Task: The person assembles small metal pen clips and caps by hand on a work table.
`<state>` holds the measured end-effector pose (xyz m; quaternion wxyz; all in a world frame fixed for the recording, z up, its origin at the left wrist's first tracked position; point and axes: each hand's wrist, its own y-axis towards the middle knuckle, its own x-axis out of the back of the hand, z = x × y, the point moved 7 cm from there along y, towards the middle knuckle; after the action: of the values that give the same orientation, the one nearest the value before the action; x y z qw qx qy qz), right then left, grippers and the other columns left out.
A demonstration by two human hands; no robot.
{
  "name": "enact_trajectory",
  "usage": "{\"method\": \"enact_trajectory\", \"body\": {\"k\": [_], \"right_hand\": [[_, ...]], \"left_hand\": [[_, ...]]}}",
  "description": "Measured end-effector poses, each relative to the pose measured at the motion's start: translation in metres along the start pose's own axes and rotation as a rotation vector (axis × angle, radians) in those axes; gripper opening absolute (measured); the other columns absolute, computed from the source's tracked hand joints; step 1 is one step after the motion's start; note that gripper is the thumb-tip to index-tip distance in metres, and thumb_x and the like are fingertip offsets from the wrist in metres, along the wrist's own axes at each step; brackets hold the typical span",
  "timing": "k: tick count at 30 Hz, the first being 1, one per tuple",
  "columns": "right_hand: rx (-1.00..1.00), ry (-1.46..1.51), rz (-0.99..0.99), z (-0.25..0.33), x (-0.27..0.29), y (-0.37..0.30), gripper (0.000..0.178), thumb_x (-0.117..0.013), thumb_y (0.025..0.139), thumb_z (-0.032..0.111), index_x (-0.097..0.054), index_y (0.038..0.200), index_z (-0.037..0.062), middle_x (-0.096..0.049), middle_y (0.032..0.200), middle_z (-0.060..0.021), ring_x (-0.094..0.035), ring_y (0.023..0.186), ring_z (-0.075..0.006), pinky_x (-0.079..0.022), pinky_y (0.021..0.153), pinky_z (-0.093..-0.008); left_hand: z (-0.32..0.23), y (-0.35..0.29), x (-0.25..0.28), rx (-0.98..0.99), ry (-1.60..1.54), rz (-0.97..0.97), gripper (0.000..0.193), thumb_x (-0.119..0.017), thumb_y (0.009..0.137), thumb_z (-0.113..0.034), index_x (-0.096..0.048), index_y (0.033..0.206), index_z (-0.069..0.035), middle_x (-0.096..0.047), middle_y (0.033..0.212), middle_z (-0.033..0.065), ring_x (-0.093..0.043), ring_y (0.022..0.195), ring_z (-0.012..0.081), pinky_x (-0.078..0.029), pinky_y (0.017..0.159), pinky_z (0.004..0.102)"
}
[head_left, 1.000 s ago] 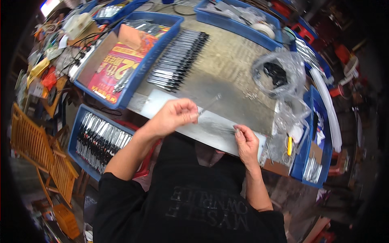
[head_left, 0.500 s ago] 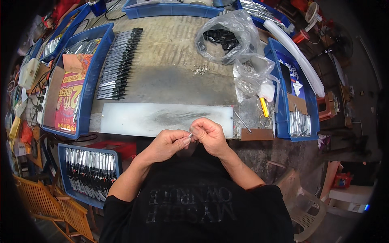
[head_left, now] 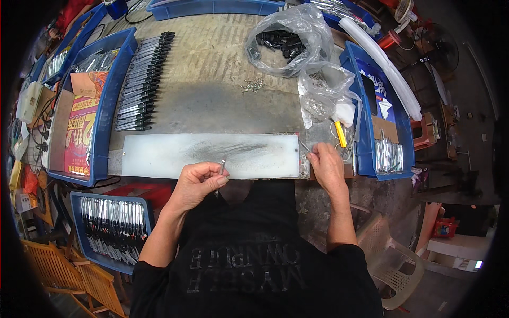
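Note:
My left hand (head_left: 197,185) pinches a small, narrow silvery metal piece (head_left: 222,167) between thumb and fingers, upright in front of the white board (head_left: 159,153). My right hand (head_left: 328,167) is off the board's right end, its fingers closed around a thin metal rod (head_left: 304,144) at the table's edge. Only the rod's tip shows past the fingers. Beyond the board, a row of clear pens with black ends (head_left: 146,79) lies on the table at the left. A small heap of tiny metal parts (head_left: 253,85) sits near the middle.
An open plastic bag of black parts (head_left: 283,45) and a smaller clear bag (head_left: 323,95) stand at the right, by yellow-handled scissors (head_left: 340,133). Blue trays flank the table, one at the left (head_left: 114,87), another at the right (head_left: 395,172). A pen-filled blue tray (head_left: 111,196) is lower left.
My hands have parted. The right has moved right to the thin rod on the table and closed on it; the left has shifted slightly left, with the small metal piece in its pinch.

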<state>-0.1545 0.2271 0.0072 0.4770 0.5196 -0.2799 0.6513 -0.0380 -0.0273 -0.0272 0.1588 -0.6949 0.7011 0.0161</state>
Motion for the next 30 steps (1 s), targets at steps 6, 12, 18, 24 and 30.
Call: {"method": "enact_trajectory", "body": {"k": [6,12,18,24,30], "right_hand": [[-0.037,0.150,0.080,-0.008,0.000,0.005,0.016,-0.057,0.079,0.014,-0.051,0.079,-0.0006,-0.054,0.076,-0.0175,-0.053,0.073,-0.0338,-0.041,0.064,-0.0402],[-0.160,0.893,0.258,0.011,-0.009,-0.002,0.015,-0.054,0.085,0.015,-0.050,0.080,0.0014,-0.045,0.065,-0.0014,-0.042,0.061,-0.0089,-0.035,0.055,-0.0238],[-0.161,1.448,0.551,0.077,-0.034,-0.015,0.019,-0.054,0.087,0.023,-0.051,0.081,0.0049,-0.050,0.068,0.0014,-0.043,0.060,-0.0052,-0.035,0.054,-0.0179],[-0.149,1.614,0.764,0.115,-0.056,-0.022,0.023,-0.054,0.087,0.025,-0.053,0.083,0.0026,-0.053,0.071,-0.0009,-0.047,0.062,-0.0075,-0.037,0.056,-0.0198],[-0.146,1.613,0.698,0.121,-0.065,-0.025,0.022,-0.054,0.088,0.024,-0.053,0.085,0.0018,-0.054,0.074,-0.0011,-0.045,0.060,-0.0071,-0.038,0.055,-0.0197]], "left_hand": [[-0.007,0.002,-0.013,0.022,-0.027,-0.016,0.015,-0.061,0.082,-0.009,-0.060,0.094,0.000,-0.056,0.075,-0.0037,-0.048,0.067,0.0027,-0.040,0.060,0.0172],[-0.012,0.008,-0.028,-0.038,-0.076,0.051,0.010,-0.057,0.085,-0.009,-0.057,0.087,0.001,-0.055,0.074,-0.0030,-0.048,0.067,0.0029,-0.040,0.060,0.0174],[-0.015,0.016,-0.039,-0.081,-0.187,0.047,0.015,-0.062,0.081,-0.011,-0.059,0.091,0.000,-0.057,0.074,-0.0004,-0.050,0.063,0.0042,-0.043,0.057,0.0180],[-0.017,0.017,-0.042,-0.069,-0.219,0.045,0.017,-0.059,0.083,-0.013,-0.061,0.094,0.000,-0.059,0.074,0.0009,-0.052,0.061,0.0052,-0.045,0.057,0.0187],[-0.005,0.017,-0.031,-0.089,-0.322,-0.026,0.014,-0.059,0.084,-0.013,-0.061,0.087,0.000,-0.057,0.074,0.0015,-0.051,0.060,0.0069,-0.045,0.054,0.0195]]}}
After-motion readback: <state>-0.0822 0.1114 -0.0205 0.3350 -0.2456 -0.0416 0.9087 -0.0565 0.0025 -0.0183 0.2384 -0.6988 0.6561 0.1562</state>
